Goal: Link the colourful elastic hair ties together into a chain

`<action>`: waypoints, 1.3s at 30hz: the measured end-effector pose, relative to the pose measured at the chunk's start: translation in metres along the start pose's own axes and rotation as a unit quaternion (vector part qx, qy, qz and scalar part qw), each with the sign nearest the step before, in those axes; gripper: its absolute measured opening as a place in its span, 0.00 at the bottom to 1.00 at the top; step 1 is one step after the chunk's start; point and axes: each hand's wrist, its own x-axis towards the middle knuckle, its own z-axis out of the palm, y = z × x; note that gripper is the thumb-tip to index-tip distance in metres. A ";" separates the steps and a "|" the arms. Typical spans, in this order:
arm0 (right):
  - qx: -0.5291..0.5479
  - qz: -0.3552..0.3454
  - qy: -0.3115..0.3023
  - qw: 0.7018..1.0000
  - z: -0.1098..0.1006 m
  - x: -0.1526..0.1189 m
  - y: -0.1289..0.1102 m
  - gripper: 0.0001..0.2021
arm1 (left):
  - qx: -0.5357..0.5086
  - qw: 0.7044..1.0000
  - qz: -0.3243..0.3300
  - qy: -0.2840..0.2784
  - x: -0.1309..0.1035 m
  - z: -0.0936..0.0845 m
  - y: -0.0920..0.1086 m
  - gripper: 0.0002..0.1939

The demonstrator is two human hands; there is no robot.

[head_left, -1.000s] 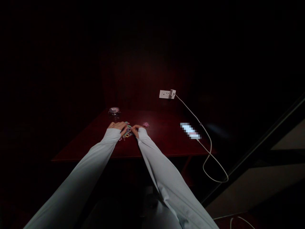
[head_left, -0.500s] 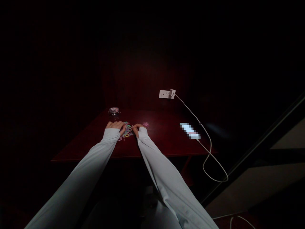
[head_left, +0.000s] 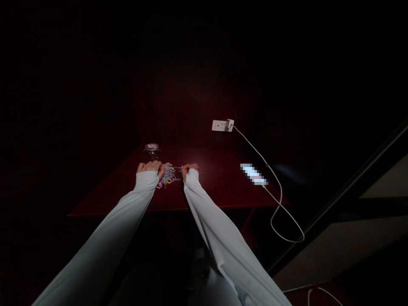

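Note:
A pile of small coloured bands (head_left: 169, 173) lies on the dark red table (head_left: 216, 187), between my hands. My left hand (head_left: 153, 167) rests at the pile's left side with its fingers curled; what they hold, if anything, is hidden. On the right, my right hand (head_left: 186, 170) is closed in a pinch on a thin pink band (head_left: 177, 167), which stretches toward the left hand over the pile. Just behind the right hand sits a small pink cluster of bands (head_left: 195, 165), partly covered by it.
A clear round jar (head_left: 151, 148) stands at the table's back left. A lit phone (head_left: 254, 174) lies at the right, its white cable (head_left: 281, 191) looping past the table edge up to a wall socket (head_left: 219, 126).
My right hand has moved slightly right and my left hand slightly left, widening the gap between them. A thin pink band now shows stretched across that gap.

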 end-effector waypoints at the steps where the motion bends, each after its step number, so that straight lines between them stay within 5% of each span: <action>1: -0.001 0.002 0.001 1.000 0.000 0.000 0.000 0.14 | -0.005 1.000 -0.003 -0.004 0.000 0.000 0.000 0.14; 15: 0.056 -0.019 -0.158 0.986 -0.003 -0.005 0.002 0.13 | -0.112 0.984 0.072 -0.121 0.006 0.016 -0.009 0.14; 39: 0.079 0.015 -0.156 0.985 -0.001 -0.003 0.000 0.11 | -0.133 0.984 0.053 -0.109 0.004 0.015 -0.014 0.16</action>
